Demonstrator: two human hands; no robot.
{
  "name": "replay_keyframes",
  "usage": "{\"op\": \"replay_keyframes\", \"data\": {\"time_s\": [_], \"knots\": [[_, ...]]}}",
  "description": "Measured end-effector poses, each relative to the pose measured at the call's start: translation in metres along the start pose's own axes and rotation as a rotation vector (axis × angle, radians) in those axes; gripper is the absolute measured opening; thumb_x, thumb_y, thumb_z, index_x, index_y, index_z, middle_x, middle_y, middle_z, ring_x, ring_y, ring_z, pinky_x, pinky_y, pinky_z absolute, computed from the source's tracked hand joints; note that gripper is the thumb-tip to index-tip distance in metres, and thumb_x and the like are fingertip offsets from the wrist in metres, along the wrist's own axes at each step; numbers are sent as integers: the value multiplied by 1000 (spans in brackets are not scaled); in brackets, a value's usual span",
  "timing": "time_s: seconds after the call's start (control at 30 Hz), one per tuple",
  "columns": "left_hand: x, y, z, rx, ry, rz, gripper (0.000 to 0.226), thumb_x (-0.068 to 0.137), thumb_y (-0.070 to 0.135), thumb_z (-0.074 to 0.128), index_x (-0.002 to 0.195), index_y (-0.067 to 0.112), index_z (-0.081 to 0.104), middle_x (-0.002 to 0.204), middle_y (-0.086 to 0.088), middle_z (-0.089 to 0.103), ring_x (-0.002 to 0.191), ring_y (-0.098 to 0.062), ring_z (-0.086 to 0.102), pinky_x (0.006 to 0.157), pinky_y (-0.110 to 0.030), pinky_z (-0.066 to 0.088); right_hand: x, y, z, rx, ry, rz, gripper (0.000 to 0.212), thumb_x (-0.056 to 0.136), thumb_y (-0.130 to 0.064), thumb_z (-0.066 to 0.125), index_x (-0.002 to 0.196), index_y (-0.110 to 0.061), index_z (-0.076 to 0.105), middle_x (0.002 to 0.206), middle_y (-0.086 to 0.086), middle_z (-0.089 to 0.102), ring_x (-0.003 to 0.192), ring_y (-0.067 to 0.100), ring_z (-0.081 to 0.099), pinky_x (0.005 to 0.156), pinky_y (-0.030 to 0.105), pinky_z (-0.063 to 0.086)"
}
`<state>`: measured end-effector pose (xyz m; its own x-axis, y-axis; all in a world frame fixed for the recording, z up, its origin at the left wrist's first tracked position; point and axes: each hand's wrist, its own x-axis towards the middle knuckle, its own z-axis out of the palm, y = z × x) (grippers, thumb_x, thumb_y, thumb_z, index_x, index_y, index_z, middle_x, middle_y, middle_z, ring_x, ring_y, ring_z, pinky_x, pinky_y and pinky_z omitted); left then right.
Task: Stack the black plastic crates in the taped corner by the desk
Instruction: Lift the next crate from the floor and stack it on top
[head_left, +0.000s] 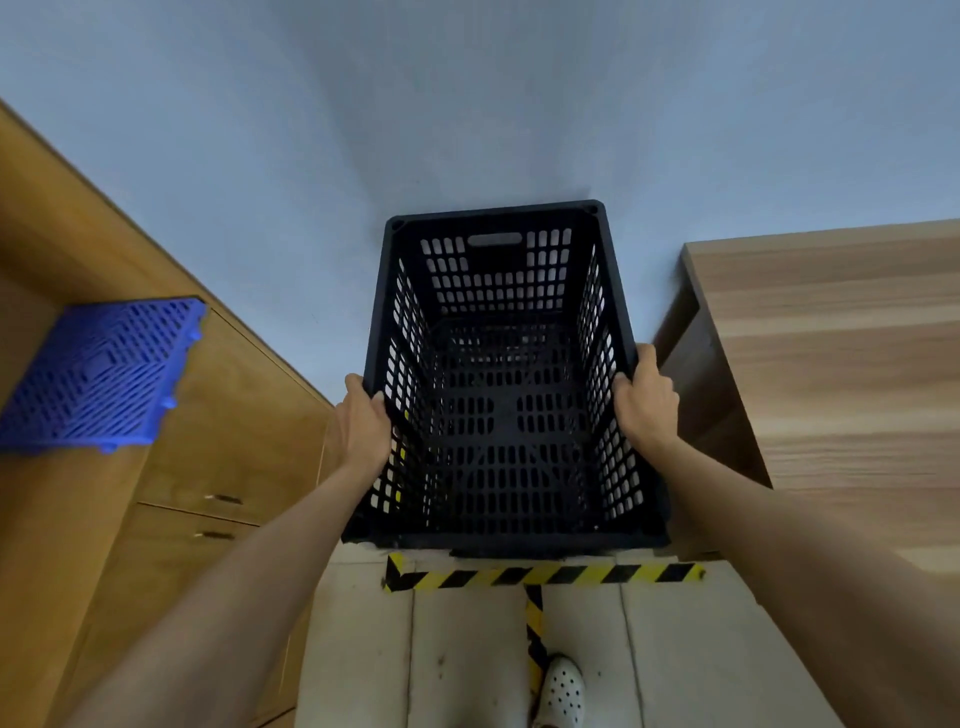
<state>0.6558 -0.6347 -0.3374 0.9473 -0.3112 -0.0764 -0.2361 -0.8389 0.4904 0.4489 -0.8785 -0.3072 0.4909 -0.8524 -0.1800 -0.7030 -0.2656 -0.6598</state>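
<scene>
A black perforated plastic crate (501, 270) stands upright against the pale wall, between a wooden cabinet and the desk (841, 364). Through its slotted walls more black crate lattice shows below, so it looks set on another crate. My left hand (363, 426) grips its left rim and my right hand (644, 402) grips its right rim. Yellow-and-black hazard tape (540, 576) runs along the floor just in front of the crate, with a branch toward my foot.
A wooden cabinet (208, 447) with drawers stands to the left, and a blue plastic grid panel (98, 374) lies on it. The wood-grain desk closes the right side. My white perforated shoe (563, 693) rests on the tiled floor by the tape.
</scene>
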Motion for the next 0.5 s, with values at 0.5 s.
{"op": "replay_keyframes", "data": {"time_s": [0.5], "knots": [[14,5,4,-81,-41,-17,7,105,22,36,108,16,34,70,-1,41,59,-16,38,53,-36,36,22,-8,9,-60,-15,-14,26,101,-12,38,127,-9,34,82,11,56,71,30,49,68,37,34]]}}
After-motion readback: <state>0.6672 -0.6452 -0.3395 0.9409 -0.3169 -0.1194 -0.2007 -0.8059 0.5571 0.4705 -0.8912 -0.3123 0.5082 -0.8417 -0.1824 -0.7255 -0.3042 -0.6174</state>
